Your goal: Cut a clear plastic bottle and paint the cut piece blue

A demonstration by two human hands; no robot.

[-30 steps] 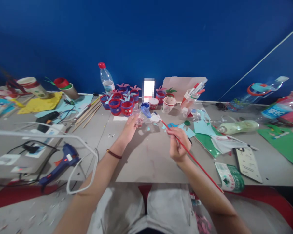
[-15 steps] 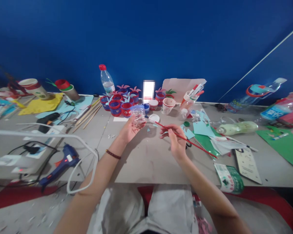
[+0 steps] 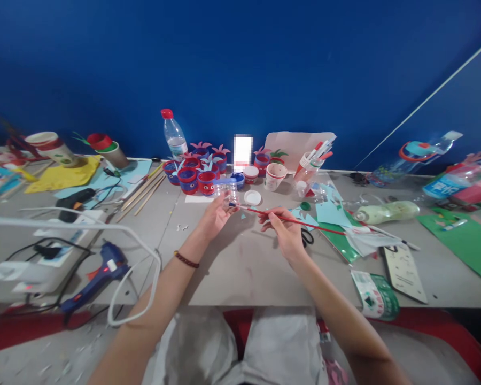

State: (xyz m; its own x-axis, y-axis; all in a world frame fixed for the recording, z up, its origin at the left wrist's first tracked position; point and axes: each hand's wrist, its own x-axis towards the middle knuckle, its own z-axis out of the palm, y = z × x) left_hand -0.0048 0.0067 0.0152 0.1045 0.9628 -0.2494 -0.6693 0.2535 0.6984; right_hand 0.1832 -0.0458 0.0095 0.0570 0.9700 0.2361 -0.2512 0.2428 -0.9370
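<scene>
My left hand (image 3: 215,218) is closed around a clear plastic bottle piece (image 3: 226,191) with a blue band along its upper edge. In my right hand (image 3: 282,224) is a long, red-handled paintbrush (image 3: 316,226), held between thumb and fingers. Its dark tip (image 3: 232,205) lies against or just in front of the lower part of the plastic piece; which, I cannot tell. Behind the hands stand an open jar of blue paint (image 3: 237,180), a second small jar (image 3: 250,174) and a white lid (image 3: 252,198). Painted red and blue cups (image 3: 188,181) with paper leaves cluster to the left.
At the left are a glue gun (image 3: 104,272), a power strip (image 3: 60,256) and a looping white cable (image 3: 154,267). Wooden sticks (image 3: 142,195) lie farther back. A paper cup (image 3: 274,176), scissors (image 3: 307,237), paper scraps and plastic bottles (image 3: 388,212) occupy the right side.
The brush has swung to a flatter angle, its tip moving left and down from near the paint jar and lid to the plastic piece. My left hand still holds that piece.
</scene>
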